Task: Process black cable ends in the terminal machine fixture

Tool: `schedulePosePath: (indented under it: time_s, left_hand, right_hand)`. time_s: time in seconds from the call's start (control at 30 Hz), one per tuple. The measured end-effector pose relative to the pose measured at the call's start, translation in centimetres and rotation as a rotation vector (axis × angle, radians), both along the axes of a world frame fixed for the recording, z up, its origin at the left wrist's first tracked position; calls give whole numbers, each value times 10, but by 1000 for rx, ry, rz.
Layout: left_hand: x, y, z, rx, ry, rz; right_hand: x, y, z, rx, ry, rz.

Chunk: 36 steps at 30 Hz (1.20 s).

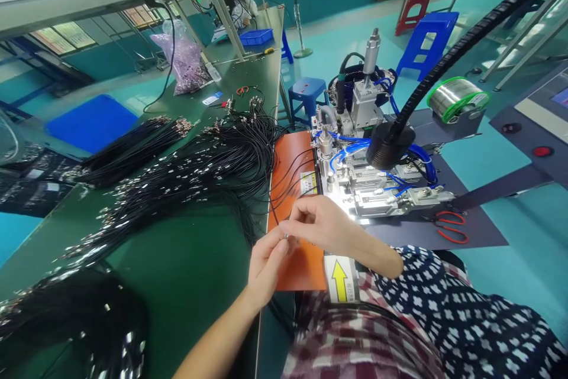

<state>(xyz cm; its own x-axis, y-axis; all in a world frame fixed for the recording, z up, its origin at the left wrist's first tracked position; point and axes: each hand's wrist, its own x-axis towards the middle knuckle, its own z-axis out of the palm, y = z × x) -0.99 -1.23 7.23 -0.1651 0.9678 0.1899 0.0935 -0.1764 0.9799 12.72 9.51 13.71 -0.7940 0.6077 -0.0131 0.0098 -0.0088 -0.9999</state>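
Above an orange mat (296,269), my left hand (265,263) and my right hand (320,224) meet, fingertips pinched together. Between them shows the small silvery end of a black cable (286,236); its exact shape is too small to make out. Thumb and index finger of each hand close on this cable end, and the right fingers hide part of it. Just beyond the right hand stands a metal soldering fixture (377,198) with blue air tubes. Several thin black cables run from the fixture across the mat to a large bundle of black cables (213,160) on the left.
A black flexible lamp or hose (390,142) hangs over the fixture. Red-handled scissors (450,226) lie at its right, below a green-rimmed solder wire spool (458,99). More coiled cables (75,320) lie on the green table (190,284). A blue stool (307,95) stands behind.
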Motion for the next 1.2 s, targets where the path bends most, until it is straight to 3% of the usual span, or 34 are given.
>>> schedulePosePath:
  time_s: [0.27, 0.57, 0.63, 0.7, 0.8, 0.87, 0.93, 1.0, 1.1, 1.2]
  left_hand:
    - [-1, 0, 4, -52, -20, 54]
    - [-4, 4, 13, -10, 30, 4]
    - [-9, 4, 16, 15, 172, -27]
    - [-18, 7, 19, 30, 437, -61]
    - [-40, 16, 25, 42, 881, -4]
    - [-59, 31, 33, 11, 980, 45]
    - [-81, 57, 49, -36, 839, 76]
    - [-105, 94, 69, -31, 592, 232]
    - [-145, 163, 95, 79, 128, 457]
    - [-176, 221, 94, -48, -3, 653]
  right_hand:
    - [2, -8, 7, 242, -132, -53]
    - [0, -4, 3, 125, -57, -68]
    - [0, -2, 6, 127, -64, -108]
    - [1, -1, 10, 128, -34, -172]
    - [4, 1, 14, 156, 51, -267]
    - [8, 0, 14, 218, 76, -302]
    - [14, -7, 13, 314, 82, -315]
    - [22, -19, 14, 475, 94, -309]
    - [39, -43, 26, 887, 149, -336]
    - [55, -64, 48, 1183, 48, -408]
